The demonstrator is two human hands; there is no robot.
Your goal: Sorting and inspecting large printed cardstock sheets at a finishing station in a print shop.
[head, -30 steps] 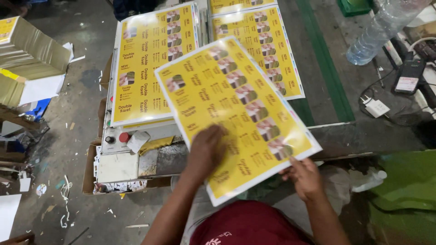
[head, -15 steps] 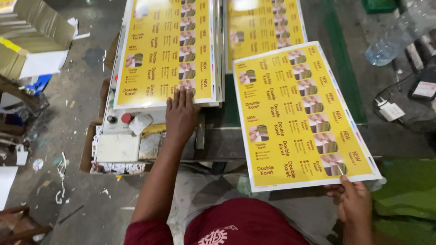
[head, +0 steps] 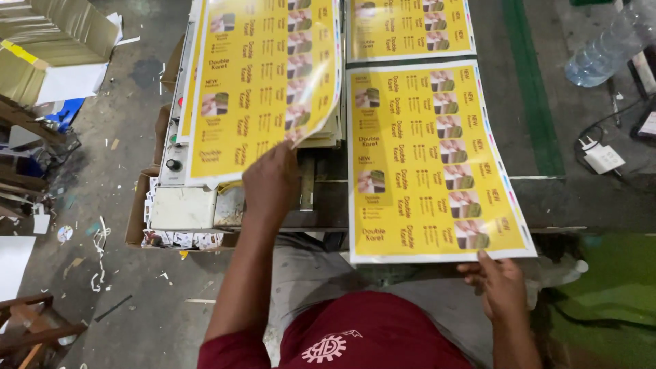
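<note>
My left hand [head: 272, 186] grips the near edge of a yellow printed sheet [head: 260, 82] and lifts it off the stack on the grey machine [head: 181, 205]. The sheet curls upward at its near right corner. My right hand [head: 500, 283] pinches the near edge of a second yellow printed sheet [head: 430, 160], which lies flat on the dark table [head: 547, 198] and overhangs its front edge. A third yellow sheet [head: 410, 27] lies further back, just beyond the second.
A clear plastic bottle [head: 605, 48] lies at the far right, with a white charger [head: 601, 157] and cables nearby. Flattened cardboard [head: 41, 48] is piled on the floor at left. A box of paper offcuts [head: 171, 236] sits under the machine.
My left hand has taken hold of the top sheet on the left stack and raised its near edge. The right sheet has slid further onto the table, square with the sheet behind it.
</note>
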